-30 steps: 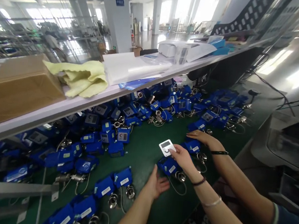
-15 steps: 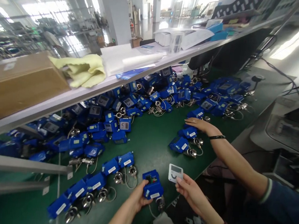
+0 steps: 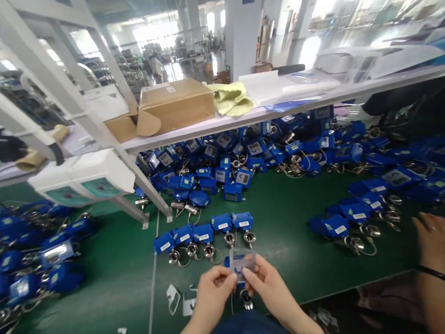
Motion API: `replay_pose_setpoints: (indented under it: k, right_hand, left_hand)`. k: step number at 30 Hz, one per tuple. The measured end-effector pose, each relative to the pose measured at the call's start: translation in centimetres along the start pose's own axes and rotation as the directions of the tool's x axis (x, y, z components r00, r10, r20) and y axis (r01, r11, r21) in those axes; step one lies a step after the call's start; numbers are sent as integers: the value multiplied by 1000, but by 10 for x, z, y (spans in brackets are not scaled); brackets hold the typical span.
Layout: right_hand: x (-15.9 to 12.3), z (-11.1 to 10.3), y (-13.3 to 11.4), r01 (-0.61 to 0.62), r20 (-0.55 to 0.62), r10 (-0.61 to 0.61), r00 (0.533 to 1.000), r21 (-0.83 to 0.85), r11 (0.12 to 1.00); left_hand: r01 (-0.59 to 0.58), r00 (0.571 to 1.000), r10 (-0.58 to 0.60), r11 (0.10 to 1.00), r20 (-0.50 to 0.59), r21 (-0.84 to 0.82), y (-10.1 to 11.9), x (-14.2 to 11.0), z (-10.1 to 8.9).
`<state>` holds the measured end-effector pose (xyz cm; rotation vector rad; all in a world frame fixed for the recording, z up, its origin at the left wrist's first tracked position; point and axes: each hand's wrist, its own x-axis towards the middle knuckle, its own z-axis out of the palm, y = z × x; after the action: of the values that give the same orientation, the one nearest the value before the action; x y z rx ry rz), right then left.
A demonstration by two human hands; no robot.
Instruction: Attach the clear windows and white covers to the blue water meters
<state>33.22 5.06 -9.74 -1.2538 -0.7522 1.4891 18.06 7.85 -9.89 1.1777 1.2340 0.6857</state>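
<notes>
A square, partly see-through faceplate (image 3: 242, 258) with a dark curved mark is held up over the bench. My right hand (image 3: 270, 283) pinches it at the right side. Closed fingertips of my left hand (image 3: 215, 286) meet its lower left edge, close to the right thumb. Beneath the plate sits a blue meter housing (image 3: 227, 261), mostly hidden by the plate and my fingers. Its round metal fitting (image 3: 247, 299) shows below. White cut-out scraps (image 3: 173, 299) lie left of my left hand.
A row of blue meters (image 3: 203, 233) stands beyond my hands. Another group (image 3: 332, 226) is at right, near a co-worker's hand (image 3: 440, 238). Piles of meters lie under the shelf (image 3: 194, 132) and at far left. A shelf post (image 3: 143, 181) meets the bench.
The view has swung left. My left hand has let go of the blue meter and come to the faceplate. My right hand has brought the faceplate over the meter.
</notes>
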Motion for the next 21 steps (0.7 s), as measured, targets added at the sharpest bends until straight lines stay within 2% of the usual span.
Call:
replay_pose_setpoints:
  k: [3,4,6,8,9,11,15,19,21]
  right_hand:
    - [-12,22,-10,-79,103,66,993,128,989]
    - [-16,29,-13,-140,172,107,979,192,971]
    - [-23,41,-15,-290,335,188,923,288,913]
    - [-28,50,-13,-397,434,238,869,322,860]
    - [-30,53,-12,-416,445,249,860,330,848]
    - [-34,57,-9,-404,423,251,871,326,855]
    - [-40,56,-8,-316,341,218,914,266,911]
    - [-45,55,-9,-150,178,114,977,203,968]
    - [-46,55,-9,-63,91,47,995,170,983]
  left_hand:
    - [-186,981,191,977,-42,109,16,-24,-8]
    - [-276,957,286,950,-52,144,19,-29,-11]
    - [-437,884,460,878,-87,195,21,-37,-17]
    - [-519,821,555,823,-133,232,20,-40,-21]
    - [-534,801,578,807,-154,251,19,-41,-22]
    - [-548,781,601,789,-167,277,19,-43,-23]
    - [-588,754,645,748,-126,307,23,-46,-25]
    - [-656,707,705,678,-44,332,31,-49,-26]
    - [-682,687,727,648,-8,340,34,-50,-26]
